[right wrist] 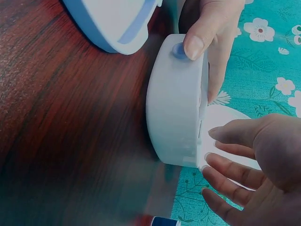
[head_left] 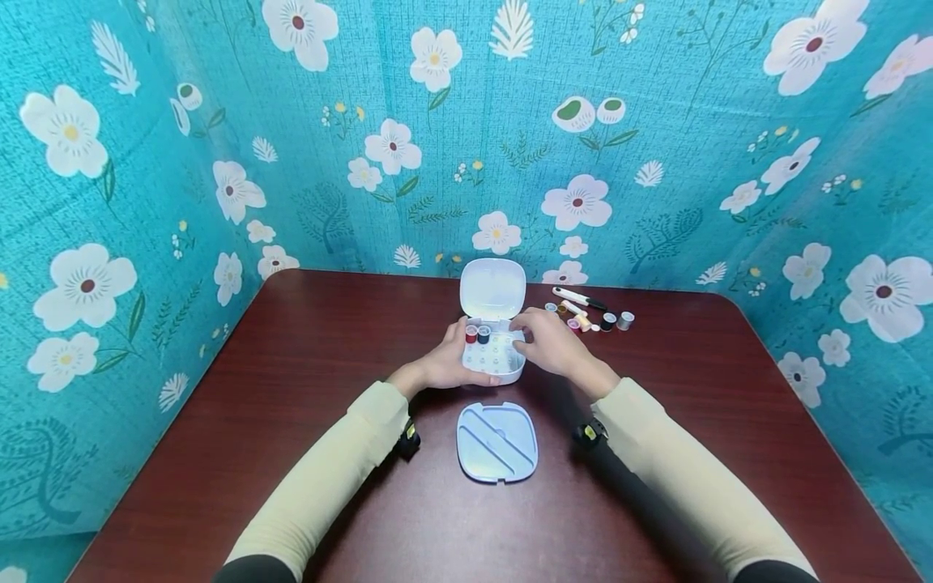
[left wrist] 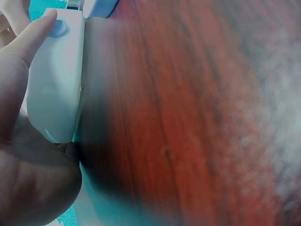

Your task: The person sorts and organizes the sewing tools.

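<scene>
A white plastic sewing box [head_left: 514,376] stands on the table with its hinged lid [head_left: 492,285] raised. Rows of small pegs cover its inside. A red thread spool [head_left: 471,334] and a dark thread spool [head_left: 484,334] stand side by side at its back left. My left hand [head_left: 443,363] grips the box's left side, its thumb by the blue front button [right wrist: 179,51]. My right hand [head_left: 551,342] is over the box's right part, fingertips at the rim. In the right wrist view its fingers [right wrist: 230,162] are loosely bent and apart, with nothing visible between them.
A pale blue slotted tray [head_left: 498,463] lies in front of the box. Behind the right hand lie several thread spools, among them a black spool [head_left: 608,321] and a grey spool [head_left: 625,321], and a black-and-white pen-like tool [head_left: 579,297]. A floral curtain [head_left: 394,202] hangs behind the table.
</scene>
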Demonstrator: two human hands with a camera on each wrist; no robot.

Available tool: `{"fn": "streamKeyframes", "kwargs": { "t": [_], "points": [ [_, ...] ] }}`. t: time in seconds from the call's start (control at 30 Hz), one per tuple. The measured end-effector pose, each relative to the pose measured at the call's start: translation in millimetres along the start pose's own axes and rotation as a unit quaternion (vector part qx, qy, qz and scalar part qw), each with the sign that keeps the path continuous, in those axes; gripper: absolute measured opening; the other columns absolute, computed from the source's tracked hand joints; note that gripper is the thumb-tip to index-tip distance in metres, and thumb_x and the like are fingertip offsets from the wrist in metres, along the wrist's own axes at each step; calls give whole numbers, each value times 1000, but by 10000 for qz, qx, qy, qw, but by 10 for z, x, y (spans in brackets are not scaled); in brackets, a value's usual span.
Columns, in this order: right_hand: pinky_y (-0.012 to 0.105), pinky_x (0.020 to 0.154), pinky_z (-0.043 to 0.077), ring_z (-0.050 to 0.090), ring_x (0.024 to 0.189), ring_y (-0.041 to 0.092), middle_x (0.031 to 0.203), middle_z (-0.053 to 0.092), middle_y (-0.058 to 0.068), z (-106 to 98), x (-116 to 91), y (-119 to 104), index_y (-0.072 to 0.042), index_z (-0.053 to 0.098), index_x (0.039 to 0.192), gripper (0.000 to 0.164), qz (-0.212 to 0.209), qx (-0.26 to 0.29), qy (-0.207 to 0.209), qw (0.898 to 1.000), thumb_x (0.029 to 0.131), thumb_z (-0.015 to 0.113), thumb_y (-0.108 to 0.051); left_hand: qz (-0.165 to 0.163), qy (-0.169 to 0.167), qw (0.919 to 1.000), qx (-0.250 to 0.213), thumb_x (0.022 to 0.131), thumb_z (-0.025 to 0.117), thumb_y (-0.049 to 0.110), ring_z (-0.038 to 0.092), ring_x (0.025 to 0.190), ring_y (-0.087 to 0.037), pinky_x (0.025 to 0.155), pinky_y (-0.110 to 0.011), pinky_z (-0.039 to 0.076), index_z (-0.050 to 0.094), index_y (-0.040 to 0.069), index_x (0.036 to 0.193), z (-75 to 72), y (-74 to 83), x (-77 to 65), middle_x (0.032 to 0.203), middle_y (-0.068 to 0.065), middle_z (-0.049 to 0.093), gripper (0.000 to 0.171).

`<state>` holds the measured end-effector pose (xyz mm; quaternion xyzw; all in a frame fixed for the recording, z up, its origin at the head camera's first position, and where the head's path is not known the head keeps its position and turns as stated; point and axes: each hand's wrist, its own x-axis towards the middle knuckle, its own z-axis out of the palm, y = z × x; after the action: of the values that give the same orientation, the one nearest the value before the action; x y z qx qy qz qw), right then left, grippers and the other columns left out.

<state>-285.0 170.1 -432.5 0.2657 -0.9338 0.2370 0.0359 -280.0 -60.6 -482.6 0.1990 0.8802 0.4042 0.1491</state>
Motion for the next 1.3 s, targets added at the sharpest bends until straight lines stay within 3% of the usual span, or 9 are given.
{"fn": "streamKeyframes", "kwargs": {
  "t": [0.3,0.6,0.83,1.3],
  "points": [
    [45,87,55,66,98,35,109,71,16,45,-14,29,1,75,112,24,13,-39,25,10000,90,75,-8,41,-20,10000,-69,75,88,51,36,136,-26,114,-46,36,-2,13,162,-8,-18,1,159,-14,15,131],
    [42,76,52,64,89,35,107,70,18,49,-19,13,1,75,108,21,-100,-58,50,9999,89,73,-6,142,-16,9999,-33,75,90,47,32,139,-27,114,-43,35,1,10,161,-12,-16,0,158,-16,17,129],
    [45,85,54,65,97,34,109,70,17,-2,-64,31,2,75,110,23,-17,-56,180,9998,89,72,-6,106,50,9999,-44,73,90,50,34,138,-28,113,-43,36,3,10,161,-17,-3,-13,156,-16,19,130],
    [50,83,54,66,100,36,115,65,21,-177,-220,341,0,68,122,34,377,-111,578,9976,90,74,-8,-6,11,9999,126,72,89,53,31,143,-26,116,-41,34,-1,10,162,-12,-26,14,160,-14,15,134]
  ]
}}
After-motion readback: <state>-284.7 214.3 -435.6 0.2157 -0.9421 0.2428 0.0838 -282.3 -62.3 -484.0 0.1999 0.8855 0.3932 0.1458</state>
